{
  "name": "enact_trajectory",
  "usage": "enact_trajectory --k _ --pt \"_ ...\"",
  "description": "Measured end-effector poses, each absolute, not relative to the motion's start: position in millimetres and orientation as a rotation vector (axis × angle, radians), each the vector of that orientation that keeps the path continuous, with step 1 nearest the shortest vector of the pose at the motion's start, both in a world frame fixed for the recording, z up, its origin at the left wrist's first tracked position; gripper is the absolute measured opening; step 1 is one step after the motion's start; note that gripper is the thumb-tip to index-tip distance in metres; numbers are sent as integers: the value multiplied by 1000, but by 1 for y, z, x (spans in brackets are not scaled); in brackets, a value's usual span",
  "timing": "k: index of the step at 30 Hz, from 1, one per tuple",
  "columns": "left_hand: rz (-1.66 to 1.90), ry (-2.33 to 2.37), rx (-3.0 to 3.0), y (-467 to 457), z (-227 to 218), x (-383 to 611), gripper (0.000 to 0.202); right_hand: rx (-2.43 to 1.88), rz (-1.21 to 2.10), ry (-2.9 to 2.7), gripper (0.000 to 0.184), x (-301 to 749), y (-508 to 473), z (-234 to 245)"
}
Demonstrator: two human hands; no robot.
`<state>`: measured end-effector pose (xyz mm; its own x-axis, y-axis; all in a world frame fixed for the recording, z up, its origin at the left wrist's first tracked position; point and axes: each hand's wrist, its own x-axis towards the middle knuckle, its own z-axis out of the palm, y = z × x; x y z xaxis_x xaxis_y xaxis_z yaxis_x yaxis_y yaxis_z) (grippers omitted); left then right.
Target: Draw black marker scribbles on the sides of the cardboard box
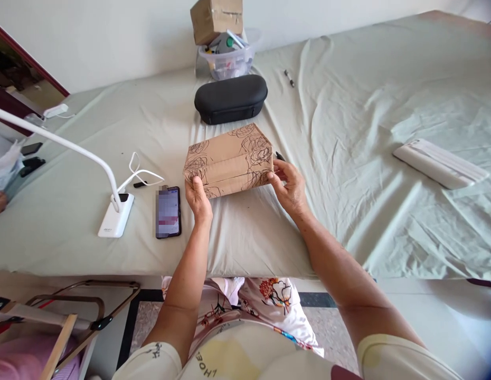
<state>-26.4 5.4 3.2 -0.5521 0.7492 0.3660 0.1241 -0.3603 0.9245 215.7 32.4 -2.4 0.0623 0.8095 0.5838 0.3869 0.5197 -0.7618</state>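
A box wrapped in brown paper with black rose drawings rests on a bed covered by a pale green sheet. My left hand grips the box's near left corner, fingers closed on it. My right hand holds the box's right end, thumb and fingers pressed against the paper. A small dark object peeks out just behind my right fingers; I cannot make out what it is.
A black zipped case lies behind the box. Farther back stand a clear tub of supplies and a cardboard box. A phone and white lamp base lie left. A white flat pack lies right.
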Motion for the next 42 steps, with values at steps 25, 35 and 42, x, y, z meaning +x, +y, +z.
enact_trajectory --k 25,35,42 --pt "1754 1296 1350 1 4 -13 110 -909 426 -1276 41 213 30 4" --pt "1848 1586 1400 -9 9 -13 105 -930 288 -1472 37 214 19 11" --pt "1981 1593 1379 -13 11 -15 68 -991 235 -1358 34 216 17 16"
